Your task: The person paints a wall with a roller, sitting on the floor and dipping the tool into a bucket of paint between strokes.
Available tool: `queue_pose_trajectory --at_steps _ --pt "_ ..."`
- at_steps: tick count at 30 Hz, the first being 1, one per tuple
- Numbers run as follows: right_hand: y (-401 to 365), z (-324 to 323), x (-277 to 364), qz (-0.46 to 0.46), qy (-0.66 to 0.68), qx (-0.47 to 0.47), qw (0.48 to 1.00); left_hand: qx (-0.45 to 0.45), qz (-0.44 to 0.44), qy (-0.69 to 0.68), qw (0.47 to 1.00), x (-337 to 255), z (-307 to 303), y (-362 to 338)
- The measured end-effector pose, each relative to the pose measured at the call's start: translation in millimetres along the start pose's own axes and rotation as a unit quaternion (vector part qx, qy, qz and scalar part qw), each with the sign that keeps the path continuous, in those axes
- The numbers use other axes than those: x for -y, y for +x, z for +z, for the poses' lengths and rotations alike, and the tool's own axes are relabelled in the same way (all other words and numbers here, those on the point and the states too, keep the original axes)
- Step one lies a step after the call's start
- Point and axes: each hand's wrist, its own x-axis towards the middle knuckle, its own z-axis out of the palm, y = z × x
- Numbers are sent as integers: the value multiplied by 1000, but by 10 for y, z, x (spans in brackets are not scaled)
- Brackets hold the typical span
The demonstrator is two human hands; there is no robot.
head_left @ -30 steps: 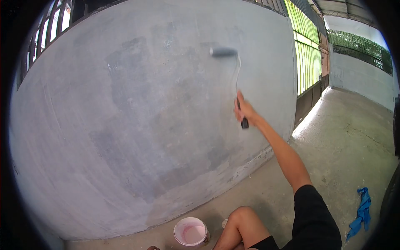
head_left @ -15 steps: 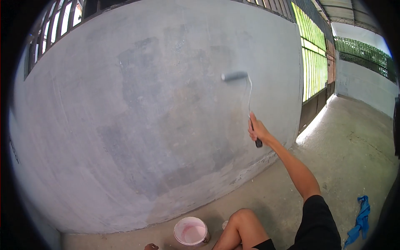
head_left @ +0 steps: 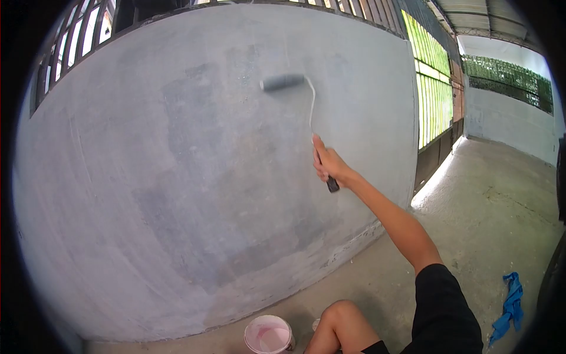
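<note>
My right hand (head_left: pixel 329 162) is closed around the black handle of a paint roller (head_left: pixel 283 82), arm stretched forward. The roller's grey sleeve lies against the upper part of the grey wall (head_left: pixel 354 118), tilted slightly, with its white end to the left. Darker patches show on the wall to the left of and below the roller. At the wall's foot stands a white bucket (head_left: pixel 269 334) with pinkish residue inside, beside my bent knee. My left hand is out of view.
A blue cloth (head_left: pixel 508 308) lies crumpled on the concrete floor (head_left: pixel 471 218) at the right. Beyond the wall's right edge is a barred gate (head_left: pixel 433 82). Metal bars (head_left: pixel 76 38) run above the wall at the upper left.
My right hand has carried the roller left and upward along the wall. A bit of my left hand, seen earlier at the bottom edge, has left the view.
</note>
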Motion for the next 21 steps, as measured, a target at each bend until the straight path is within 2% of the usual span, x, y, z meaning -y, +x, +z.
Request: queue_pose_trajectory --at_steps 2,6,9,11,13,15,16,17,18,21 --pt "76 126 184 -6 48 -6 999 10 -11 3 1000 -95 -88 -99" --pt "-20 128 -185 -14 34 -3 999 39 -29 18 999 -270 -237 -189" --pt "-338 -17 -602 2 -28 -23 999 62 -36 28 997 -331 -217 -218" --pt "-428 -138 -739 48 -67 -31 996 42 -30 25 998 -224 -40 -123" --pt "-416 -137 -626 36 -76 -35 996 22 -25 30 999 -189 -38 -114" --pt "-318 -147 -469 25 -87 -40 995 33 -67 2 997 -286 -91 -180" --pt "-208 -160 -397 15 -77 -25 997 32 -68 2 997 -215 134 -104" --pt "-90 -150 -300 3 -68 -9 998 -148 36 24 988 -50 560 95" --pt "-12 -90 -145 1 -68 -6 998 -323 139 46 935 102 866 252" --pt "146 101 254 -15 -33 -1 999 -363 156 102 913 296 932 360"
